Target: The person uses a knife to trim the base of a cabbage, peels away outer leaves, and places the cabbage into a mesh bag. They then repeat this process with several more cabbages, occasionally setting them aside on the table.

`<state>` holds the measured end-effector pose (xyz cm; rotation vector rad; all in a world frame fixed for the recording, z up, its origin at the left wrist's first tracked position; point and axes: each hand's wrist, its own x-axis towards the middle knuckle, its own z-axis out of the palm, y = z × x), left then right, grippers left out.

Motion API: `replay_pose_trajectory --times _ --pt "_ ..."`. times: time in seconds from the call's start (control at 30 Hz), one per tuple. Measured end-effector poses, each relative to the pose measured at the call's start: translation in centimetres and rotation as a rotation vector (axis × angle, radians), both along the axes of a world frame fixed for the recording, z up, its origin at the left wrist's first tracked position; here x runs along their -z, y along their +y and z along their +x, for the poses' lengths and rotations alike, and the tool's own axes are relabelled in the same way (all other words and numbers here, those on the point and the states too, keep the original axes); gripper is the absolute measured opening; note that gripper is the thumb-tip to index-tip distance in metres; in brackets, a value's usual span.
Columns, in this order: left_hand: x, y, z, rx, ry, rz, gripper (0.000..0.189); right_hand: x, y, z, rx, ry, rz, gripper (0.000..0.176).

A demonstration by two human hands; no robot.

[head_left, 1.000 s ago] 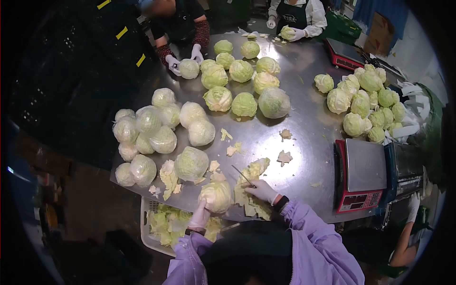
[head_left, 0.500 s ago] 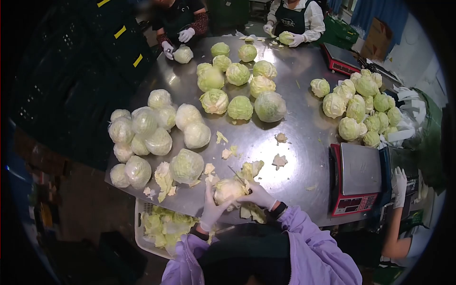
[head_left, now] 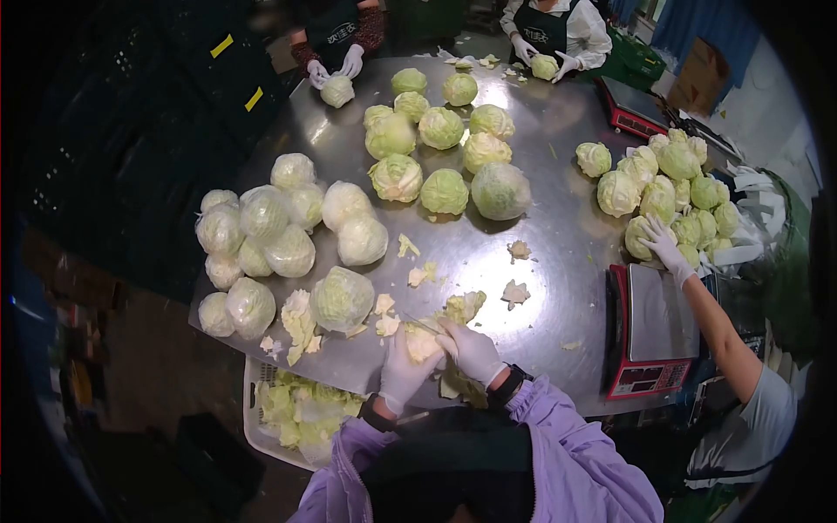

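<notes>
A pale, trimmed cabbage point(head_left: 422, 345) is at the table's near edge, between my gloved hands. My left hand point(head_left: 404, 370) wraps around its left side. In my right hand point(head_left: 473, 352) is a small knife point(head_left: 420, 325), its thin blade lying across the cabbage top; the handle is hidden in my fingers. A cut leaf point(head_left: 465, 306) lies just beyond my right hand, with more leaf under the wrist. To the left sits a plastic-wrapped cabbage point(head_left: 342, 299), beside loose leaf scraps point(head_left: 299, 322).
Wrapped cabbages point(head_left: 266, 212) cluster at left, unwrapped ones point(head_left: 444, 192) mid-table. A basket of leaves point(head_left: 253, 418) stands below the near edge. At right are a red scale point(head_left: 652, 375) and a cabbage pile point(head_left: 676, 161), where a co-worker's hand point(head_left: 660, 240) touches one. Two co-workers handle cabbages opposite.
My hands have turned the cabbage and closed further around it, and the knife blade now lies flatter across it. The co-worker's arm at right has reached forward to the cabbage pile.
</notes>
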<state>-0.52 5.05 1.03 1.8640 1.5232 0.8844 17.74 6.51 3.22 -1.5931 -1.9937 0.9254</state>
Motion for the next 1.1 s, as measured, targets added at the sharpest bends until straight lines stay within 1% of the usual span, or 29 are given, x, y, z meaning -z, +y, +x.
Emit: replay_pose_trajectory --times 0.03,0.07,0.13,0.17,0.23,0.27,0.33,0.43,0.47,0.5,0.53,0.57,0.6,0.63,0.7,0.73,0.77,0.83,0.87,0.9,0.97,1.0,1.03,1.07,1.1 --pt "-0.4 0.1 0.2 -0.011 -0.017 -0.056 0.092 0.9 0.4 0.3 0.024 0.077 0.032 0.041" --pt "-1.0 -0.1 0.4 -0.007 -0.019 -0.054 0.092 1.8 0.8 0.9 0.028 0.075 0.034 0.041" --pt "-2.0 -0.4 0.8 0.026 0.028 -0.04 0.092 2.3 1.9 2.0 0.072 -0.004 -0.193 0.041" --pt "-1.9 -0.3 0.7 0.032 0.031 -0.039 0.092 2.7 1.5 1.9 0.077 0.0 -0.192 0.041" --pt "-1.1 -0.4 0.3 -0.019 -0.053 -0.101 0.09 1.3 0.0 0.7 0.056 0.09 -0.003 0.042" --pt "-0.8 -0.2 -0.1 -0.023 -0.051 -0.108 0.09 0.3 -0.5 0.1 0.032 0.086 0.119 0.045" --pt "-0.5 0.7 -0.7 0.05 -0.023 -0.196 0.09 -0.7 -0.9 -0.5 0.019 0.044 0.088 0.046" --pt "-0.7 0.7 -0.6 0.069 0.046 -0.245 0.09 -0.3 -0.3 -0.3 0.011 -0.04 0.048 0.046" --pt "-0.8 0.5 -0.4 0.075 0.044 -0.243 0.09 0.2 0.0 -0.2 0.001 -0.074 0.034 0.045" --pt "-1.0 0.3 -0.2 0.05 0.052 -0.179 0.09 0.7 0.0 0.0 0.003 -0.076 0.039 0.045" --pt "-1.2 0.3 0.0 0.02 0.058 -0.114 0.09 1.2 0.1 0.1 0.045 0.036 0.115 0.041" --pt "-1.5 0.4 0.1 0.014 0.058 -0.108 0.09 1.8 0.4 0.1 0.083 0.151 0.189 0.037" --pt "-1.8 0.5 0.0 0.024 0.029 -0.12 0.089 2.5 0.5 0.3 0.109 0.2 0.216 0.033" --pt "-2.0 0.5 0.0 0.037 -0.001 -0.133 0.089 3.3 0.8 0.6 0.11 0.202 0.214 0.033" --pt "-1.9 0.3 -0.6 0.083 -0.047 -0.152 0.089 4.7 1.7 1.6 0.23 0.305 -0.151 0.032" --pt "-1.8 0.2 -1.1 0.127 -0.094 -0.168 0.09 5.3 2.0 1.8 0.246 0.372 -0.193 0.034" --pt "-1.4 0.1 -1.8 0.13 -0.091 -0.164 0.09 5.9 1.9 1.9 0.248 0.375 -0.189 0.034" --pt "-1.0 -0.1 -3.4 0.214 -0.282 -0.266 0.093 3.9 1.5 1.0 0.191 0.331 -0.124 0.038" --pt "-0.9 -0.3 -3.8 0.212 -0.278 -0.27 0.093 3.3 1.2 -0.2 0.191 0.395 0.005 0.04" --pt "-1.0 -0.5 -4.1 0.239 -0.287 -0.291 0.094 3.8 1.0 -0.7 0.19 0.399 0.001 0.04" --pt "-0.6 -0.6 -4.8 0.262 -0.295 -0.308 0.096 5.3 1.3 -1.3 0.211 0.387 -0.032 0.041" --pt "0.5 -0.6 -5.3 0.262 -0.261 -0.285 0.098 6.0 1.6 -0.6 0.351 0.459 -0.144 0.041" --pt "0.9 -0.7 -5.6 0.263 -0.226 -0.262 0.099 5.6 2.0 0.7 0.345 0.46 -0.139 0.041" --pt "1.3 -1.0 -5.5 0.263 -0.227 -0.254 0.099 5.1 2.6 2.4 0.327 0.423 -0.213 0.044" --pt "1.5 -1.3 -4.8 0.201 -0.369 -0.291 0.098 4.7 2.9 4.1 0.308 0.381 -0.286 0.048"
